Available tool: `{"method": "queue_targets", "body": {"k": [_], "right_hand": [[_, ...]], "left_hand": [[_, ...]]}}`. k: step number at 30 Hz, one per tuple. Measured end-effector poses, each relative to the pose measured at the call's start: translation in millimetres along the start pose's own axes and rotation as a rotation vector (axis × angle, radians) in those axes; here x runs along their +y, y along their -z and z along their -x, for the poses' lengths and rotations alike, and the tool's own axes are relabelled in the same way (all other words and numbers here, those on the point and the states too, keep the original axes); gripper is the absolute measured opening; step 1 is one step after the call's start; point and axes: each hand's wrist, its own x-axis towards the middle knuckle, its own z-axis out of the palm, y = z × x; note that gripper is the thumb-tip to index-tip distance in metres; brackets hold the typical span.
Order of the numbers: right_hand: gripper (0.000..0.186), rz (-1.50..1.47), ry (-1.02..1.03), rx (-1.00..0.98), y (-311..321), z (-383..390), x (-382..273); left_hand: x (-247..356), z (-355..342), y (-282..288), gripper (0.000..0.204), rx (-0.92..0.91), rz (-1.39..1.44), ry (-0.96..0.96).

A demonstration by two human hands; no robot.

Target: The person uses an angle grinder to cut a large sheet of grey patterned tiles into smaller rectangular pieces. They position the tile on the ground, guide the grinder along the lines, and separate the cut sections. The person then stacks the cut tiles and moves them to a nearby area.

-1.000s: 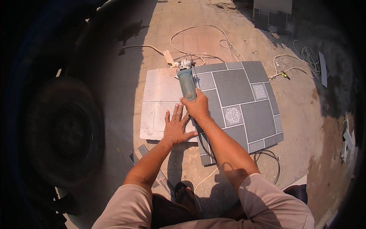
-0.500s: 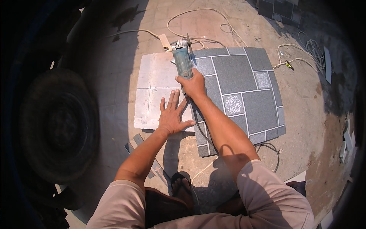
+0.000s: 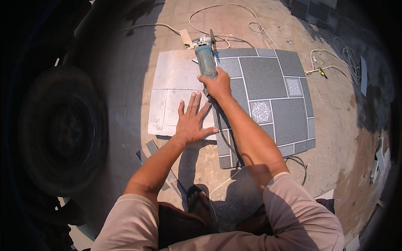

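My right hand [image 3: 218, 85] is wrapped around the green-grey body of an angle grinder [image 3: 206, 62]. Its metal head and upright cutting disc point away from me, at the far left edge of a dark grey patterned tile [image 3: 261, 77]. White lines divide that tile into blocks, two with ornate motifs. My left hand [image 3: 193, 119] lies flat with fingers spread on a pale slab [image 3: 161, 104], its thumb reaching the grey tile's left edge. The grinder's dark cord runs down beside my right forearm. Whether the disc touches the tile is hard to make out.
A vehicle wheel [image 3: 69, 129] stands in shadow at the left. Pale cable [image 3: 226, 5] loops across the concrete beyond the tiles, with another coil [image 3: 349, 62] at the right. Narrow offcuts [image 3: 151, 146] lie near my foot [image 3: 198, 205]. More dark tiles [image 3: 314, 10] stand at the far right.
The whole view has shifted slightly, so things sit a little higher and farther right. Both hands and the grinder keep about the same place relative to the tile and slab.
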Motion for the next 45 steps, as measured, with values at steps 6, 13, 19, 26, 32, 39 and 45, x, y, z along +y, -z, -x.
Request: {"method": "queue_targets", "body": {"k": [6, 13, 19, 26, 32, 39, 45], "right_hand": [[0.04, -0.022, -0.032, -0.043, 1.9, -1.5, -1.9], [0.041, 0.025, -0.047, -0.033, 3.5, -3.0, -0.6], [0.041, 0.037, -0.038, -0.047, 2.1, -3.5, 0.4], [0.04, 0.022, -0.053, -0.057, 1.2, -3.6, 1.7], [0.039, 0.021, -0.044, -0.042, 0.7, -6.1, 4.4], [0.04, 0.041, -0.065, -0.047, 1.4, -5.1, 1.9], [0.042, -0.011, -0.089, -0.08, 3.4, -3.9, 0.1]], "left_hand": [[-0.7, 0.1, -1.5, 0.121, 0.007, -0.002, 0.002], [0.0, -2.0, -5.0, 0.126, -0.02, -0.004, 0.006], [-2.2, -1.2, -8.5, 0.127, -0.014, -0.02, 0.013], [-1.1, -1.3, -6.4, 0.129, -0.022, -0.023, 0.018], [0.0, -1.8, -5.3, 0.128, -0.014, -0.017, 0.018], [-1.4, -0.9, -7.5, 0.128, -0.01, -0.029, 0.018], [-0.6, -1.4, -7.0, 0.129, -0.017, -0.021, 0.018]]}}
